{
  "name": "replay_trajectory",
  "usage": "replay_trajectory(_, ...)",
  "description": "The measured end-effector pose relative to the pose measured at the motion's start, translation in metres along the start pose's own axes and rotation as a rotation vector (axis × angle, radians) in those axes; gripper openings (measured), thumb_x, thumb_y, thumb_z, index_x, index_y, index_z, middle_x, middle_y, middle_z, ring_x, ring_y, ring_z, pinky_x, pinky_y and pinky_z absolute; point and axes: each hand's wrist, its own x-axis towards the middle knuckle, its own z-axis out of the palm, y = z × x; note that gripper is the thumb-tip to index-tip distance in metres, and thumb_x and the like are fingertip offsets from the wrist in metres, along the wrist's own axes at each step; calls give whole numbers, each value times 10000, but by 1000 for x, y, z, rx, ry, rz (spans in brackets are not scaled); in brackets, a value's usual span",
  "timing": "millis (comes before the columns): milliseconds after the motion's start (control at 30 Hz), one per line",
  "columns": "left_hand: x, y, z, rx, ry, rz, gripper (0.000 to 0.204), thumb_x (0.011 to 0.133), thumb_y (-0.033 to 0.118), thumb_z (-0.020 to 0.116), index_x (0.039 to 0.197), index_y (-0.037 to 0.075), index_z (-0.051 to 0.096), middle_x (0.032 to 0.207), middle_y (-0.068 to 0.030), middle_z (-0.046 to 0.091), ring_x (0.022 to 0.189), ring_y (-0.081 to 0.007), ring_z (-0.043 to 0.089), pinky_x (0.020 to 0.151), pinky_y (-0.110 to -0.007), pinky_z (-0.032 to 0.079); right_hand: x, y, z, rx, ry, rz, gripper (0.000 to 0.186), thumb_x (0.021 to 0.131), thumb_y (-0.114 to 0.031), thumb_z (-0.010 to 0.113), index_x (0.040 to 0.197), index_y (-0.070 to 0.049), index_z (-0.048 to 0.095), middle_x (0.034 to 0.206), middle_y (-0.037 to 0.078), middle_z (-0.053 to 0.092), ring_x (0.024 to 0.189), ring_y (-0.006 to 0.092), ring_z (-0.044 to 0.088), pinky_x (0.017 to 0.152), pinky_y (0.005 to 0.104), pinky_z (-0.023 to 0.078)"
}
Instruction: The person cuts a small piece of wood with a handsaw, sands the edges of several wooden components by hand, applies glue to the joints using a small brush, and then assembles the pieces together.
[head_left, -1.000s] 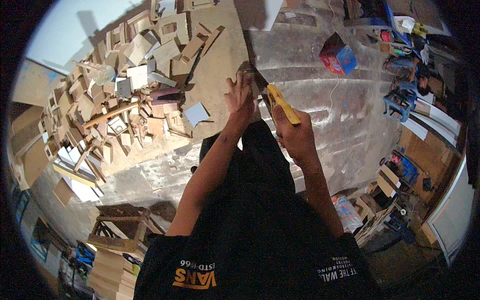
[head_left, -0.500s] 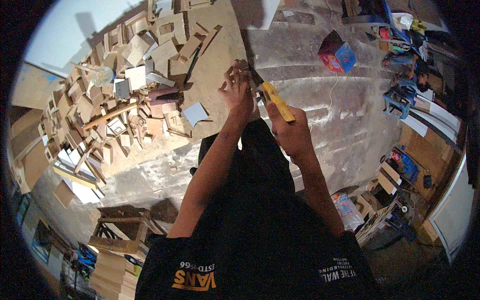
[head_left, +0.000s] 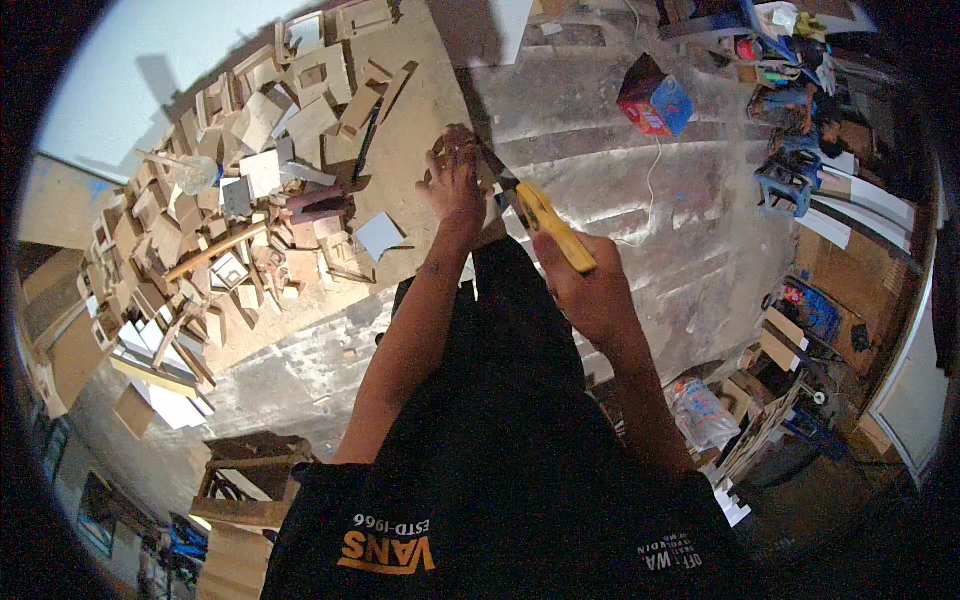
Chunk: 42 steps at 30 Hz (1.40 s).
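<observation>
My right hand is closed around the yellow handle of a hand saw. Its dark blade slants up and left, reaching the table's edge beside my left hand. That hand lies with its fingers spread over the edge of the wooden tabletop; whatever is under the palm is hidden. A small white square panel rests on the tabletop to the left of that wrist. Farther left, a dark narrow strip lies near a purplish-brown cylindrical object.
Wood offcuts are heaped over the table's left side, with a clear round container among them. A red-and-blue box with a cord sits on the floor at right. Beyond it are a blue stool and another person. A wooden frame stand is at lower left.
The saw has been drawn back toward me and to the right, so more of its blade shows. My left hand stays at the table edge while the whole view shifts slightly.
</observation>
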Motion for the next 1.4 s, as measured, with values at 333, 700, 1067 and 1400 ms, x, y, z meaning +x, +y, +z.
replay_trajectory(333, 2, -10, 13, -56, 143, 81, 800, 624, 323, 877, 1346, 329, 531, 1557, 19, 336, 1351, -300, 343, 890, -605, 411, -10, -2, 13, -43, 80, -21, 467, 974, -358, 622, 712, 22, 550, 570, 50, 524, 545, 124, 446, 535, 348, 404)
replay_trajectory(700, 7, 5, -9, 63, -49, -16, 804, 638, 370, 873, 1365, 360, 527, 1609, 62, 240, 1408, -273, 299, 933, -599, 404, -34, -12, -7, -13, 25, -22, 439, 971, -371, 617, 754, 8, 574, 599, 83, 540, 561, 130, 501, 553, 355, 420)
replay_trajectory(1067, 1, 3, -7, 0, 65, 35, 755, 629, 370, 869, 1318, 345, 561, 1495, 32, 422, 1340, -292, 356, 877, -624, 413, 0, 17, 10, 39, 90, -88, 448, 965, -384, 621, 767, 18, 608, 575, 61, 539, 541, 140, 508, 534, 349, 422)
replay_trajectory(1400, 1, -3, -8, 23, -53, 1, 784, 665, 364, 858, 1372, 350, 520, 1607, 36, 251, 1388, -293, 313, 910, -607, 398, -21, 4, 7, -70, 32, 12, 391, 971, -358, 630, 784, -15, 613, 601, -2, 523, 562, 84, 495, 510, 289, 400)
